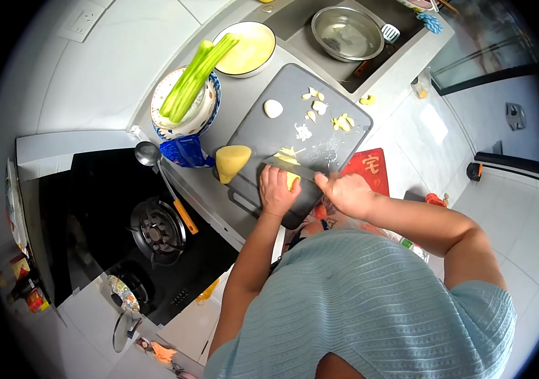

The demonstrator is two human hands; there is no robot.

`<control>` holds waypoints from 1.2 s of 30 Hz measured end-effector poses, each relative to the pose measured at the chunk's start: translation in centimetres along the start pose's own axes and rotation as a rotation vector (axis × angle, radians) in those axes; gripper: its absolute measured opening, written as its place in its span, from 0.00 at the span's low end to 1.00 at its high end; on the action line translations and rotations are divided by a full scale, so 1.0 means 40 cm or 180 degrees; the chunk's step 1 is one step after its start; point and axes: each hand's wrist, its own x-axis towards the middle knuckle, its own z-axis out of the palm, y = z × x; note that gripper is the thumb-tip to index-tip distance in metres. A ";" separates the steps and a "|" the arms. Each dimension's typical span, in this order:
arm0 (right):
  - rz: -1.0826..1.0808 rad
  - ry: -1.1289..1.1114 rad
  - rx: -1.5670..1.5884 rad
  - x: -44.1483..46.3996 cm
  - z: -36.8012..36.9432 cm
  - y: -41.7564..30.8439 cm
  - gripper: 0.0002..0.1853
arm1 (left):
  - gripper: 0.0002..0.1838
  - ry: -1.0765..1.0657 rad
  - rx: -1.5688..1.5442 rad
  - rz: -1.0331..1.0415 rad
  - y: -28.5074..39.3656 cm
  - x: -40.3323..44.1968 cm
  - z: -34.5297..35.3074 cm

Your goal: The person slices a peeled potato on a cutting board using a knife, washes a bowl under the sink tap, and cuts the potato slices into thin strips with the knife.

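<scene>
On the board (258,134), left hand (277,191) cups yellow chunk (293,181); right hand (349,193) clenches knife (304,171).

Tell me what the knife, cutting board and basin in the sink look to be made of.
Knife: blade probably steel, being thin, flat and grey; handle hidden in the right hand. Cutting board: matte dark grey, probably plastic, as the colour is even and no wood grain shows. Basin: shiny metal, likely stainless steel, judging by its silvery rim.
</scene>
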 end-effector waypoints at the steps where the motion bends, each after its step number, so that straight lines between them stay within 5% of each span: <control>1: 0.0000 0.0027 0.0035 0.007 0.011 0.001 0.14 | 0.21 -0.0008 -0.0012 -0.0005 0.000 0.002 0.000; 21: -0.0042 0.0101 0.0241 0.034 0.051 0.022 0.16 | 0.25 0.0011 -0.0121 0.0063 -0.011 -0.009 0.008; 26: 0.0098 0.0347 0.0302 0.067 0.091 0.032 0.25 | 0.25 0.0078 -0.0104 0.0058 0.000 -0.001 -0.004; 29: 0.0033 0.0194 0.0254 0.043 0.016 0.015 0.16 | 0.25 0.0044 -0.0106 0.0027 0.000 -0.001 -0.002; 36: -0.0037 -0.0089 0.0233 0.025 0.005 0.004 0.15 | 0.26 0.0047 -0.0080 0.0021 -0.004 0.000 0.004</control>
